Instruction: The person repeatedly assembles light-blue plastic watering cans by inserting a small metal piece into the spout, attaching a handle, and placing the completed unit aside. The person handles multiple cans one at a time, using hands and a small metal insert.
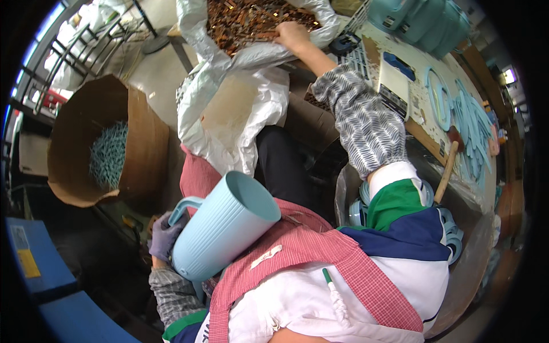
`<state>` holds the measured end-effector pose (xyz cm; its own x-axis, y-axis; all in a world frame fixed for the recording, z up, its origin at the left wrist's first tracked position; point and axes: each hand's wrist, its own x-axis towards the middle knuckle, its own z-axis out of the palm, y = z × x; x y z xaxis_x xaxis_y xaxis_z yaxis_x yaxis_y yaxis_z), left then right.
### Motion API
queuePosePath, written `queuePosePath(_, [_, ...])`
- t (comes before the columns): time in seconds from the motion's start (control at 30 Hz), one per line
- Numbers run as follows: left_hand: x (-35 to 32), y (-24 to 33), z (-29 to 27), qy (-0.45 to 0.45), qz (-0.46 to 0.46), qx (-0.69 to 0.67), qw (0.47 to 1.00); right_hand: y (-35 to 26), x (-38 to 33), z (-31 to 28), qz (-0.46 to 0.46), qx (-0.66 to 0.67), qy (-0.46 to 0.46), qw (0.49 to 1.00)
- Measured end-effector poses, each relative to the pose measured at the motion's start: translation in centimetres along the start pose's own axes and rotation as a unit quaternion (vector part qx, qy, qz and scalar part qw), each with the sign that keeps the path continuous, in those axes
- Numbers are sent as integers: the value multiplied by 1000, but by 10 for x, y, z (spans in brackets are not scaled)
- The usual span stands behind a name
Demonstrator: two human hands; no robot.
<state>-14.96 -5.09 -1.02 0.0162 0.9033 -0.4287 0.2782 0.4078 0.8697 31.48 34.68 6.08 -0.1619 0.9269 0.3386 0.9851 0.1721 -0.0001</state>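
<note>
My left hand (164, 235), in a greyish-purple glove, grips a light blue ribbed plastic pitcher (220, 231) by its handle side. The pitcher tilts over my lap, its open mouth turned up and to the right. Far ahead, my bare right hand (293, 38) reaches over a white woven sack (197, 26) full of small copper-coloured pieces (243, 28). Its fingers curl down at the pieces; whether one is between the fingertips is too small to see. A patterned sleeve covers that forearm.
At the left stands a brown round cardboard bin (146, 143) with thin blue scraps inside. A worktable (420, 108) on the right bears blue strips (472, 131) and large blue containers (423, 26). A wooden-handled mallet (448, 171) leans beside a plastic-lined box of blue parts.
</note>
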Motion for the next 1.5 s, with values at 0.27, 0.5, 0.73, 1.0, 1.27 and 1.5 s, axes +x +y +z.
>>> queuePosePath(0.27, [46, 89, 66, -101, 94, 341, 930, 15, -14, -7, -39, 79, 262, 961])
queuePosePath(0.5, [39, 113, 108, -34, 145, 253, 956, -149, -186, -79, -273, 473, -267, 794])
queuePosePath(0.73, [35, 91, 101, 1, 327, 346, 879, -178, -234, -79, -397, 343, -172, 834])
queuePosePath(1.0, [28, 98, 100, 41, 403, 385, 829, -180, -238, -77, -320, 422, -237, 814])
queuePosePath(1.27, [29, 95, 88, -140, 63, -33, 988, -184, -250, -70, -448, 195, 35, 872])
queuePosePath(1.5, [41, 85, 83, -229, 12, -95, 969, -182, -252, -56, -470, 213, 51, 855])
